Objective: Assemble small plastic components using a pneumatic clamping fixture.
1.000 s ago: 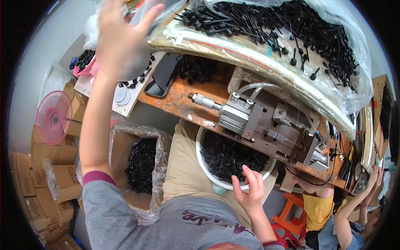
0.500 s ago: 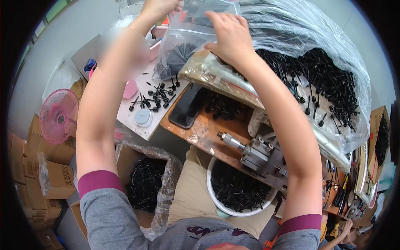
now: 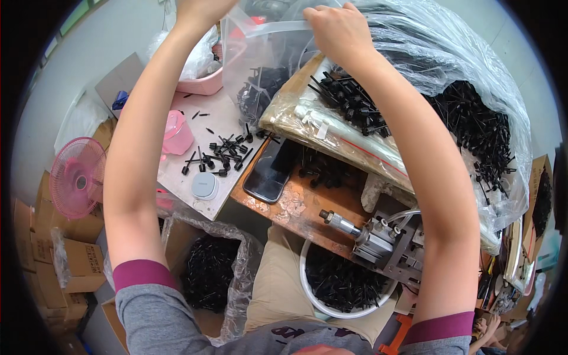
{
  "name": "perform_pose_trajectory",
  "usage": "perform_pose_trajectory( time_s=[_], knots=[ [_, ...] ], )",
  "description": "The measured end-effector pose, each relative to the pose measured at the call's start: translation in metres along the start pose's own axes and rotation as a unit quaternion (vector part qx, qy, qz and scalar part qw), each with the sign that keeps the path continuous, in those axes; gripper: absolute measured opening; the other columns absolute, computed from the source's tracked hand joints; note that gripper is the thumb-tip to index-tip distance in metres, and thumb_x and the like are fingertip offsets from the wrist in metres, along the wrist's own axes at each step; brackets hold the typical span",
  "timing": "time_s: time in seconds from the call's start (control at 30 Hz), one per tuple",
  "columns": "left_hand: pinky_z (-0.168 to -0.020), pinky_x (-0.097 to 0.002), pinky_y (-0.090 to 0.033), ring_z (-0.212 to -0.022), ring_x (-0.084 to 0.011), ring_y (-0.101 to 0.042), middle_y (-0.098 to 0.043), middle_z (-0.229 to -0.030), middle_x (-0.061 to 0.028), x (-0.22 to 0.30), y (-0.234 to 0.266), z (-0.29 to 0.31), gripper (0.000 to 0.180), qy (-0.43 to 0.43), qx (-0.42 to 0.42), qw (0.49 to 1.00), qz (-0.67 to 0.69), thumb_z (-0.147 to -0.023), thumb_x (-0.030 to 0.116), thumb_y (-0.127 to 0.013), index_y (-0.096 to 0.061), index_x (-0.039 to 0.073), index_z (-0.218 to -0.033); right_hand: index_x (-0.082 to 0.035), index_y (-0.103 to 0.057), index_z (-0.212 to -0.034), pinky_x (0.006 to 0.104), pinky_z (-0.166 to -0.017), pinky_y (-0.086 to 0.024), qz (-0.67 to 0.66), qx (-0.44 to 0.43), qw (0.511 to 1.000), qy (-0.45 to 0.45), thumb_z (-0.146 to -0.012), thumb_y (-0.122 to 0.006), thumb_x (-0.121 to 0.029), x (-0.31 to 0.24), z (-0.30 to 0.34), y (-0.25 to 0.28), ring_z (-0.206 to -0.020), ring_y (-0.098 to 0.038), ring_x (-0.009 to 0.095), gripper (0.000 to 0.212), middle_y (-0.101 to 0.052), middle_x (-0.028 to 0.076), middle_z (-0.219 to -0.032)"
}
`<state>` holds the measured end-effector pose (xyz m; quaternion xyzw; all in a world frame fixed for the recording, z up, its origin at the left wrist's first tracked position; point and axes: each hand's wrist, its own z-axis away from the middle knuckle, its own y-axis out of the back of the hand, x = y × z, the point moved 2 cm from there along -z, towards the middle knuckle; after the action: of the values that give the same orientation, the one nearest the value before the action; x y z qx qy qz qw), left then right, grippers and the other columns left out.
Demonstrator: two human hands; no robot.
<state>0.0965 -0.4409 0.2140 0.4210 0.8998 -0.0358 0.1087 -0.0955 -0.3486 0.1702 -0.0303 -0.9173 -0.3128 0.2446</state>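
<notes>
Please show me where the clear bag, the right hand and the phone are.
Clear bag [image 3: 263, 52], head view: on its plastic wall.
Right hand [image 3: 341, 32], head view: on its back.
Phone [image 3: 268, 176], head view: on its dark screen.

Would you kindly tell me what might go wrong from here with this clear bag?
The right hand grips the clear bag near its upper edge; if that grip slips, the black parts inside might spill.

The phone lies near the edge of the wooden bench, so a swinging bag could perhaps knock it off.

Loose black pieces lie on the white table near the bag and may get scattered if it shifts.
</notes>
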Motion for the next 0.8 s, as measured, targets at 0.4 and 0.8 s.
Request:
perform_pose_trajectory(
  time_s=[0.4, 0.8],
  knots=[
    [-0.076, -0.0376, -0.052, -0.085, -0.0269, -0.068, -0.07, -0.089, -0.0187, 0.012, 0.004, -0.014, 0.032, 0.12, -0.562, 0.81, 0.115, -0.082, 0.029, -0.066, -0.071, 0.0, -0.096, -0.01, -0.072, -0.092, 0.0379, -0.076, -0.05, -0.241, -0.312, 0.918, -0.044, -0.077, -0.068, -0.029, 0.014, -0.003, 0.047, -0.083, -0.065, 0.026, 0.025, -0.07, 0.011, -0.088],
    [-0.057, -0.0263, -0.049, -0.072, -0.0202, -0.066, -0.07, -0.087, -0.0055, 0.185, 0.154, -0.013, 0.009, -0.135, -0.244, 0.901, 0.332, -0.079, 0.001, -0.067, -0.068, 0.004, -0.087, -0.002, -0.07, -0.094, 0.026, -0.074, -0.048, -0.254, 0.015, 0.955, -0.151, -0.087, -0.068, -0.019, 0.062, 0.13, 0.18, -0.084, -0.063, 0.012, 0.018, -0.07, 0.005, -0.09]
  ],
)
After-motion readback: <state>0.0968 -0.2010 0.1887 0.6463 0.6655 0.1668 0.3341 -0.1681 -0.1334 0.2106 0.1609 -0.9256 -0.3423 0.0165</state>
